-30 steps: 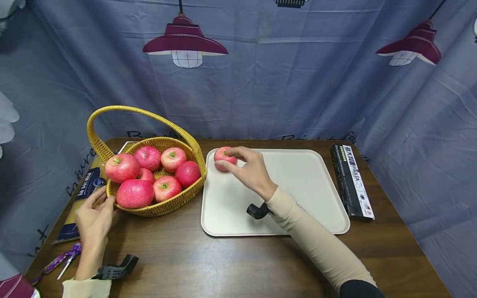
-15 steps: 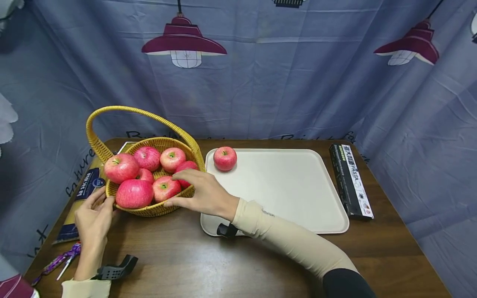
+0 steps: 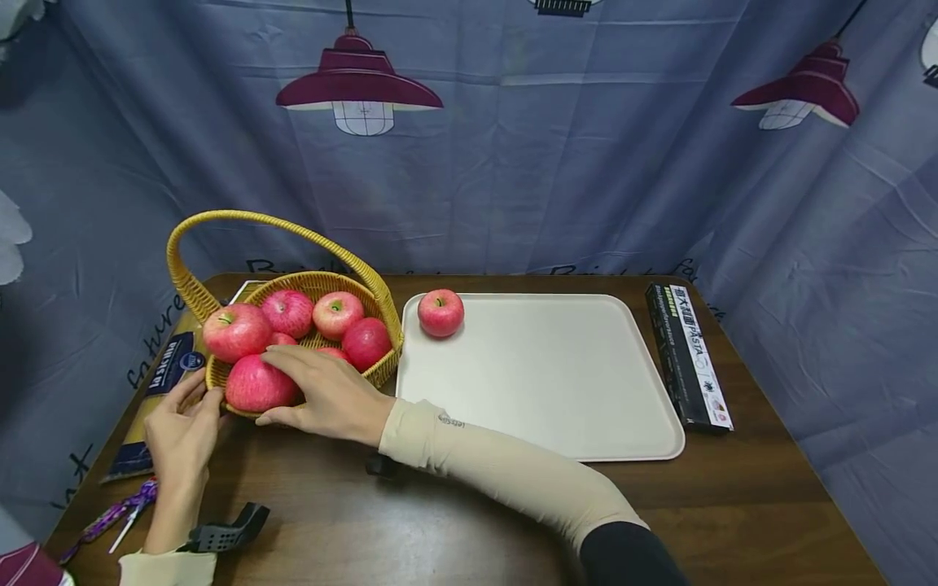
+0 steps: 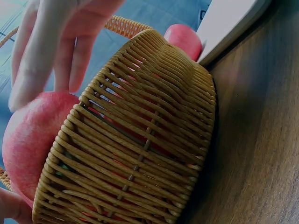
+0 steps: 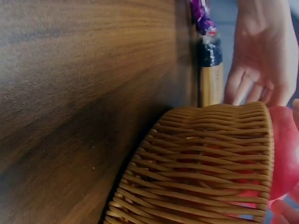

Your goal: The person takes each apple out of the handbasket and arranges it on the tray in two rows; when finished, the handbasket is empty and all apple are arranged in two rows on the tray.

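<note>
A yellow wicker basket with a tall arched handle holds several red apples, at the left of the head view. My left hand grips its left rim with thumb and fingers. My right hand reaches over the front rim, fingers and thumb curved round the large front apple. That apple bulges above the woven rim in the left wrist view, fingertips against its skin. Beyond the basket in the right wrist view is the left hand. One apple sits on the white tray, back-left corner.
A black pasta box lies right of the tray. A blue-and-yellow packet lies behind the left hand. Nearer the front is a purple strap with a slim white item. A blue curtain hangs behind the wooden table.
My right hand has left the apple on the tray and moved left over the basket to the large front apple. The left hand has stayed at the basket's rim.
</note>
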The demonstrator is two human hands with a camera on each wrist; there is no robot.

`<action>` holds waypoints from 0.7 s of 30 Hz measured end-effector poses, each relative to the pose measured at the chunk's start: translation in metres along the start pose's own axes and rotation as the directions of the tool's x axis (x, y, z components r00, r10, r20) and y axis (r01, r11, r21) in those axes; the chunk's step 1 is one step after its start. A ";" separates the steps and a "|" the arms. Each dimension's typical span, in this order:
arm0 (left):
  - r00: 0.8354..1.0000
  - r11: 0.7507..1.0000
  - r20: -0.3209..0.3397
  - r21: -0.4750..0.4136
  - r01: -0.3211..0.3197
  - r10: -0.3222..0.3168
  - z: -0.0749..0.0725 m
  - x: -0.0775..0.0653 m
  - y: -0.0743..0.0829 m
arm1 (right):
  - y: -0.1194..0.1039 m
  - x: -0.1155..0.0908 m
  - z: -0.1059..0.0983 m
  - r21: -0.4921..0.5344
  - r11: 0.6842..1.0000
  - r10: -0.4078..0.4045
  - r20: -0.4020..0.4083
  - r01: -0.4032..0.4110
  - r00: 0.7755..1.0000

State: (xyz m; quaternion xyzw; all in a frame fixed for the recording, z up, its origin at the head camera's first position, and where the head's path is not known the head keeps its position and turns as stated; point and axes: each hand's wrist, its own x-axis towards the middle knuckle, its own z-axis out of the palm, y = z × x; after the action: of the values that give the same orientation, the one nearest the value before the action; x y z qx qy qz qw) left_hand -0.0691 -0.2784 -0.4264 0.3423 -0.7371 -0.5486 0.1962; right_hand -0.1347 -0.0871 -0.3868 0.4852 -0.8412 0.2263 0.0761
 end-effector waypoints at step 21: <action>1.000 0.999 -0.002 -0.035 0.007 -0.007 0.000 0.000 0.000 | 0.008 0.017 0.014 0.120 0.984 0.126 0.040 -0.130 0.991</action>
State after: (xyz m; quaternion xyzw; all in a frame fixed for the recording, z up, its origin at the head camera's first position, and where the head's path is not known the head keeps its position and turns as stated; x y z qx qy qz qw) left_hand -0.0697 -0.2784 -0.4264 0.3421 -0.7258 -0.5619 0.2013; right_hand -0.1485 -0.1032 -0.3962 0.4374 -0.8563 0.2740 0.0180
